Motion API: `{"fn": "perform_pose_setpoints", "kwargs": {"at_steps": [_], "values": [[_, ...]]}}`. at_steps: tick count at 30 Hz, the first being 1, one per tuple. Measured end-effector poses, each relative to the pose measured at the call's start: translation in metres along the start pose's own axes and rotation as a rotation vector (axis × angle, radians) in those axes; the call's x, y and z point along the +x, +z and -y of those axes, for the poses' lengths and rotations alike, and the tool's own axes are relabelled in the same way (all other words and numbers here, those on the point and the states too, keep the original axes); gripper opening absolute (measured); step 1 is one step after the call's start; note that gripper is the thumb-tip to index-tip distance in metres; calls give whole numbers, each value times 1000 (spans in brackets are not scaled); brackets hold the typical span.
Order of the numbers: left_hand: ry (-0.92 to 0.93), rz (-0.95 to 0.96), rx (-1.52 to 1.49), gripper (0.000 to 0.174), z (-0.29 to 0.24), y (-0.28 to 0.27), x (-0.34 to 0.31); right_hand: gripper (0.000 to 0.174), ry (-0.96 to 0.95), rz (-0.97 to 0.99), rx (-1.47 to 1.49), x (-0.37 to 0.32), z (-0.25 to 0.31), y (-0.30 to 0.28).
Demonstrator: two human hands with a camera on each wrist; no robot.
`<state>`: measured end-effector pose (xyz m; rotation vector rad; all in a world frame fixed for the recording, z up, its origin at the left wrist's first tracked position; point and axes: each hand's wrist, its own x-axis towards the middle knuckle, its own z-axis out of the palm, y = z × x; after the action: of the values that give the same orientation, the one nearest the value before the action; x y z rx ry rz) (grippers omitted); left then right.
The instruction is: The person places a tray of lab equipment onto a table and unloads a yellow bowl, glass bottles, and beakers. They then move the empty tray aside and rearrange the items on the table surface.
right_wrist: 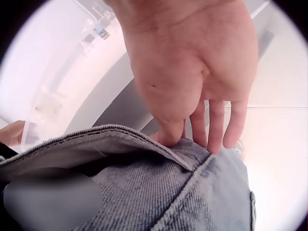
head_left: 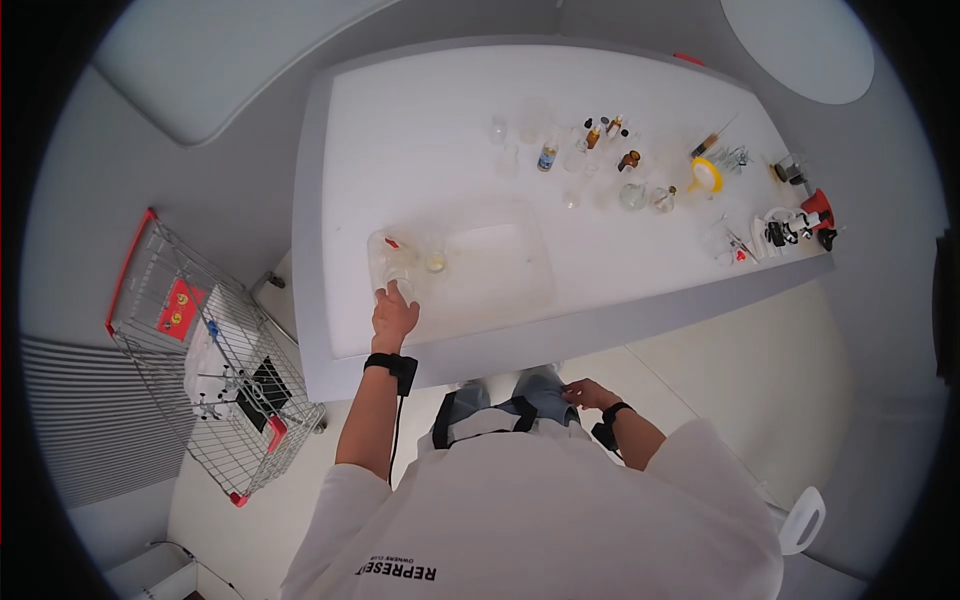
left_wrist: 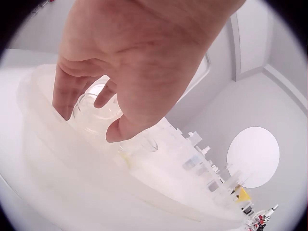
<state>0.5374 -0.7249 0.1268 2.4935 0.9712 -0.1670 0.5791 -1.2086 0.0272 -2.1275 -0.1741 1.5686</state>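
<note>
Your white table (head_left: 410, 130) runs wide in front of you, its near edge just beyond your waist, and the wire cart (head_left: 225, 440) stands beside its left end. The translucent bin (head_left: 492, 262) sits near the table's left and front edges, with bare tabletop between it and the bottles (head_left: 593, 138) well off to the right. Your right hand (right_wrist: 192, 67) hangs below the front edge, fingers straight and slightly apart, tips touching your jeans (right_wrist: 202, 192). Your left hand (head_left: 396, 317) reaches into the bin's left end, fingers apart and bent over a clear glass vessel (left_wrist: 96, 113); you cannot tell whether they grip it. The vessel stands inside the bin, near 1 small yellowish dish (head_left: 436, 261). Your shirt print (head_left: 398, 570) reads "REPRESENT" and "OWNERS CLUB"; the cart's red sign (head_left: 180, 308) and 1 bottle's blue label (head_left: 547, 158) are too small to read.
</note>
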Motion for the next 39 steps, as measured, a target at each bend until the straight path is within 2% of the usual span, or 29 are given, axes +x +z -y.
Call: {"fn": "perform_pose_setpoints", "kwargs": {"at_steps": [2,3,5,9,11,12,14,18,21,26,28,32,36,39], "values": [[12,0,-3,69,1,1,-3,41,-168,-47,-120,4,-9,2],[13,-4,-1,69,2,1,-4,41,-161,-42,-118,2,-7,4],[15,-12,1,68,-2,0,-4,34,-273,-56,-406,3,4,-1],[-5,-80,11,66,-6,4,-4,29,-255,3,-506,14,2,-20],[-31,-123,19,65,-10,2,-8,25,-210,51,-479,12,0,-40],[-29,-131,37,62,-14,2,-8,32,-197,17,-156,2,-5,-50],[-53,-145,66,60,-18,0,-6,32,-130,39,-3,2,-12,-66],[-50,-218,85,54,-19,2,-4,40,-13,8,80,-5,-21,-80],[-86,-166,116,55,-23,-4,-4,32,-23,-61,144,-15,-35,-85],[-128,-324,105,62,-44,-35,-1,27,94,-82,221,-21,-58,-100],[-132,-310,107,61,-50,-46,5,33,85,-53,263,-11,-78,-105],[-78,-200,214,63,-40,-35,19,27,120,-83,245,-3,-91,-111],[-111,-113,252,64,-40,-22,28,25,93,-112,278,-3,-82,-108],[-73,-123,219,64,-32,-14,36,25,59,-114,303,-6,-73,-105]]}}
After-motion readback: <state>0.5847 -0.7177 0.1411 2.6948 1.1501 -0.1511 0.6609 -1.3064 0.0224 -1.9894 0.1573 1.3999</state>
